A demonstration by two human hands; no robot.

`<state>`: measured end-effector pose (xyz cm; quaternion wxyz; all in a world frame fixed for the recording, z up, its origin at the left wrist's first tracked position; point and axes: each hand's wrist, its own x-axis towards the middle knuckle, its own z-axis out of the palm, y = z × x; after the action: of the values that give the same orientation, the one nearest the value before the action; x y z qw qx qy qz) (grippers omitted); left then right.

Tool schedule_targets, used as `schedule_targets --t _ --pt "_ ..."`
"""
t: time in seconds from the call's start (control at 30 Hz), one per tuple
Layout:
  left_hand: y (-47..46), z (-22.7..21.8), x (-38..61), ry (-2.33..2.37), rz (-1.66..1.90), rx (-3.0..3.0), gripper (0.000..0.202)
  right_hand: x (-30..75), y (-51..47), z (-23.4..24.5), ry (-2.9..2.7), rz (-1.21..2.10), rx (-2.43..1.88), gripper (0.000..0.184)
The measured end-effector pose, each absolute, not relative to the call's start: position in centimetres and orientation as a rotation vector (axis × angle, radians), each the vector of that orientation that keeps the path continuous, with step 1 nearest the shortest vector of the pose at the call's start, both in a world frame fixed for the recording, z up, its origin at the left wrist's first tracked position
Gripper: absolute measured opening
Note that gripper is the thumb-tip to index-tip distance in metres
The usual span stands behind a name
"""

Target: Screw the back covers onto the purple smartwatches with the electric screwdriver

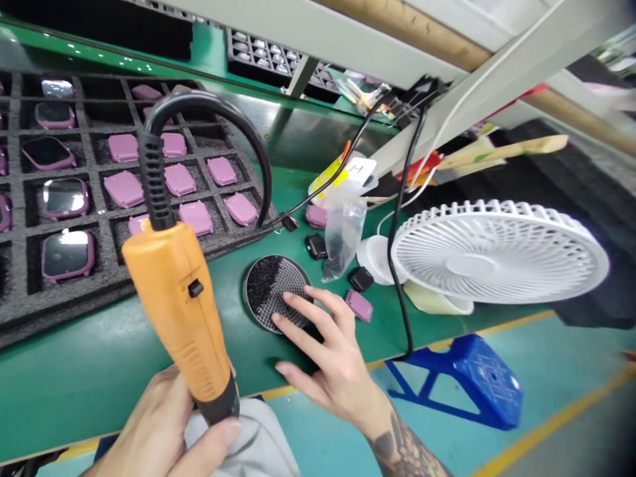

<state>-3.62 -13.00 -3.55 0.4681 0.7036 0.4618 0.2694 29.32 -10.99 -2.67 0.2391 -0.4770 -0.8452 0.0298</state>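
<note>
Orange corded electric screwdriver (171,298) stands gripped upright in my closed left hand (149,430), ready for use, while my open right hand (328,338) spreads its fingers (322,303) over a round black dish of what seem to be tiny screws (263,291), kept within easy reach.

- Right forearm (405,454), lower right of the frame: bare, with dark tattoo work running up from the wrist
- Right hand (332,351), lower middle: gloveless
- Left hand (149,424), lower left: gloveless
- Pale grey creased fabric (243,437), bottom centre: clothing, garment type unclear
</note>
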Motion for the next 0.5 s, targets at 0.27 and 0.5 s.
schedule_targets --t 0.27,0.5 --pt "-11.8 -2.2 -3.8 1.099 0.662 1.714 0.046 30.5 -11.0 -1.9 -2.088 0.122 -1.468 0.046" --pt "-11.2 -3.0 -5.1 1.027 0.604 1.886 0.041 29.7 -11.9 -2.8 -2.204 0.085 -1.481 0.063"
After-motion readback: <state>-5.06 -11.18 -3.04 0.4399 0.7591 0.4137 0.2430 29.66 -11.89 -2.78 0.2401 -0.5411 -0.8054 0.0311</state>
